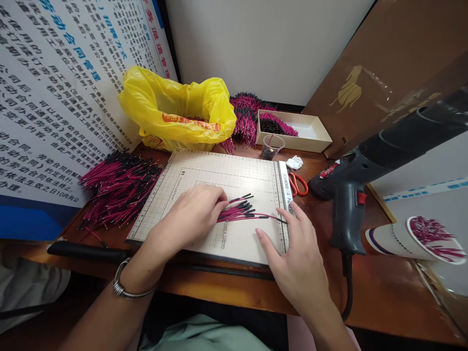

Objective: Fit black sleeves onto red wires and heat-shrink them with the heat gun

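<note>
A small bunch of magenta wires with black ends lies on the cream paper cutter board. Over its left part my left hand is curled, thumb and fingers closed on the wires; the hand hides their far ends. One wire sticks out further right than the others, its black tip by the fingers of my right hand. That hand is open, thumb and fingers apart, at the board's right edge. Whether a fingertip touches the wire I cannot tell.
Left of the board is a large wire heap. Behind stand a yellow bag, more wires, a shallow box and a plastic cup. To the right are orange scissors, a heat gun and a tipped paper cup.
</note>
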Demonstrator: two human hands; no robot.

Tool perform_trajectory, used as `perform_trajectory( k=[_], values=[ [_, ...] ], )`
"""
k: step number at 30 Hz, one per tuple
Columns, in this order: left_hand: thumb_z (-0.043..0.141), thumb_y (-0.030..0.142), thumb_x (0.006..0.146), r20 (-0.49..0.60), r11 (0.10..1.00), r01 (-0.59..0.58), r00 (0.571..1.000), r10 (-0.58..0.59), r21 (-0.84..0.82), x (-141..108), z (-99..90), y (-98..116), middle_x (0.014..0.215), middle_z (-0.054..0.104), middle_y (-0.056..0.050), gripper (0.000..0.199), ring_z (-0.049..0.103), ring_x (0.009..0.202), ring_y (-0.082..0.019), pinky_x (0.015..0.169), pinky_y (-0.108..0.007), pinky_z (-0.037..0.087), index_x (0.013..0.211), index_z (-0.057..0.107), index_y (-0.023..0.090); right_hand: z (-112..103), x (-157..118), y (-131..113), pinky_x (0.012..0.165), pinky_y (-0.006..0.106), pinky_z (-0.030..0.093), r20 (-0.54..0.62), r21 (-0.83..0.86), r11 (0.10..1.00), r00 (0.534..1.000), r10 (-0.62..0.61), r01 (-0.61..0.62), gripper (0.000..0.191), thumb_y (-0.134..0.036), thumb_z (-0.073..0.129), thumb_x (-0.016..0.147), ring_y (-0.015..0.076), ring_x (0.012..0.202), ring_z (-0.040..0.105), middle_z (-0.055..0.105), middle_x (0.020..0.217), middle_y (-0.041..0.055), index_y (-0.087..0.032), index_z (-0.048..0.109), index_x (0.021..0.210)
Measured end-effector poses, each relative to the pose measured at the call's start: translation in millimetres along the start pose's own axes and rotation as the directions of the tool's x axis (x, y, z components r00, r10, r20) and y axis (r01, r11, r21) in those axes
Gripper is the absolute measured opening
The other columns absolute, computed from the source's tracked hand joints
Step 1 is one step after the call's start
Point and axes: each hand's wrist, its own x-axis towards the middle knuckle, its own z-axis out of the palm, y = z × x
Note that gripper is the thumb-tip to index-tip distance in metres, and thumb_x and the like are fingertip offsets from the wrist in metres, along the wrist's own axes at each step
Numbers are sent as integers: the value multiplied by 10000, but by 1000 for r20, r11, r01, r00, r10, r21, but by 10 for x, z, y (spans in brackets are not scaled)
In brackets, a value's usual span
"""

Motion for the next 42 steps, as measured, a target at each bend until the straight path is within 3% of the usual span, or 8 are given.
perform_trajectory(
  k=[6, 9, 13, 20, 26, 35, 39, 42],
  values=[
    [440, 358, 968, -123, 998, 44, 991, -50, -55, -128, -74, -128, 932, 701, -50, 256, 627, 913, -244, 811, -368, 448, 895, 633, 206, 9, 7, 4, 994, 519, 545, -17, -6, 999, 999, 42, -42, 608, -647, 458, 945, 333, 1285, 578, 559, 1429, 190, -153, 587, 1275],
    [435, 410, 950, -185, 981, 182, 964, -193, -71, -283, -206, -324, 924, 709, -43, 281, 628, 853, -227, 744, -339, 446, 902, 632, 215, 10, -4, 6, 967, 497, 561, -11, -24, 999, 999, 31, -31, 600, -647, 446, 949, 327, 1271, 592, 565, 1428, 180, -159, 603, 1259],
    [419, 381, 957, -361, 855, 512, 815, -454, 80, -505, -483, -596, 939, 680, -70, 241, 592, 865, -251, 743, -348, 419, 934, 589, 211, 12, -11, 5, 963, 481, 566, -20, -28, 999, 1000, 17, -18, 578, -629, 461, 950, 315, 1256, 606, 575, 1422, 171, -166, 609, 1263],
    [354, 435, 998, -569, 708, 665, 686, -453, 239, -534, -761, -878, 752, 465, -49, 304, 445, 739, -253, 660, -360, 334, 810, 495, 242, 25, -14, 16, 940, 503, 571, -29, -56, 998, 999, -20, 18, 567, -624, 451, 958, 329, 1236, 615, 581, 1404, 189, -161, 604, 1249],
    [267, 488, 1019, -464, 706, 631, 755, -463, 323, -486, -782, -968, 791, 437, -64, 429, 416, 775, -257, 657, -363, 319, 916, 590, 226, 31, -10, 14, 925, 498, 574, -19, -49, 999, 1000, 6, -7, 552, -621, 464, 952, 332, 1242, 610, 577, 1415, 180, -176, 601, 1249],
    [459, 467, 976, -558, 769, 584, 740, -374, 259, -525, -654, -782, 993, 667, -99, 322, 569, 981, -301, 828, -414, 481, 1003, 658, 216, 31, -14, 0, 921, 490, 576, -45, -57, 998, 999, -17, 15, 556, -607, 472, 955, 325, 1230, 620, 591, 1396, 187, -153, 615, 1243],
    [521, 399, 945, -487, 962, 257, 855, -180, 95, -483, -350, -485, 1030, 723, -89, 272, 629, 978, -265, 911, -406, 499, 1050, 670, 197, 13, -16, -4, 981, 503, 562, -11, -23, 1000, 1000, 15, -15, 486, -534, 514, 950, 326, 1279, 598, 561, 1451, 170, -156, 642, 1228],
    [544, 402, 966, -371, 998, -31, 929, 7, -57, -421, -42, -282, 1106, 737, -66, 272, 650, 1026, -243, 926, -377, 508, 1101, 685, 212, -7, -8, -11, 1022, 478, 552, -8, 30, 999, 999, 37, -37, 404, -444, 507, 960, 298, 1288, 601, 568, 1452, 155, -158, 652, 1206]
  ],
)
